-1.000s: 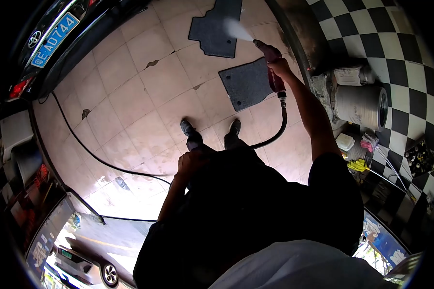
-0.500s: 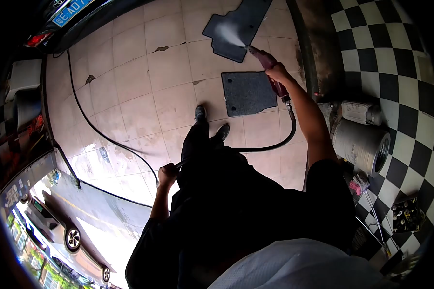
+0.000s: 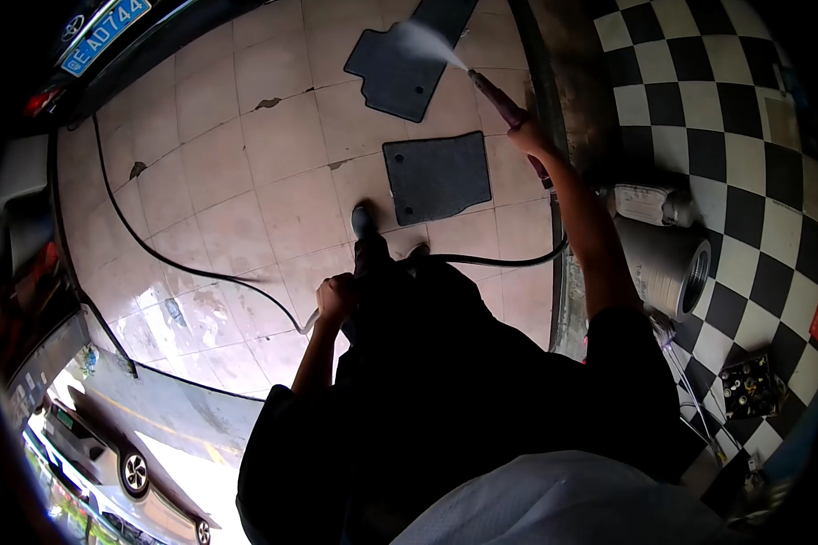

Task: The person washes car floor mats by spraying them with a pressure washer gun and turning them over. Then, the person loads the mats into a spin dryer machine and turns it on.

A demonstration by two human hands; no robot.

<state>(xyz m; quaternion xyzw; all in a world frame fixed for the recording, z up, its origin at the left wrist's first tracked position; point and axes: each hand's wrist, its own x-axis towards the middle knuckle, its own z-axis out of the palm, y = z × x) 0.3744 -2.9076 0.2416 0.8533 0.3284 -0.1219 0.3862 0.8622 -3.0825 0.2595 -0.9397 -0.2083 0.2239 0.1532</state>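
Observation:
My right hand [image 3: 529, 138] is closed around a dark red spray gun [image 3: 498, 98], its nozzle pointing up and left. White spray [image 3: 432, 43] leaves the nozzle over a dark grey, irregular floor mat [image 3: 395, 73]. A second, squarer mat [image 3: 437, 177] lies on the tiles below it, left of the gun. From the gun's rear a black hose [image 3: 509, 262] curves down and left across my legs. My left hand [image 3: 336, 295] is closed on the hose at my left thigh, where the hose goes on toward the left.
A dark car [image 3: 154, 54] with a blue plate is at the upper left. On the right, a cylindrical metal drum [image 3: 668, 268] and a tray of small parts [image 3: 748, 385] stand on checkered tiles. The hose trails over the floor at left. Another car [image 3: 109, 463] is outside, lower left.
The camera view has shifted. My left hand, earlier at my thigh, has taken hold of the hose. The spray gun has swung, its spray now crossing the upper mat, and my feet have moved.

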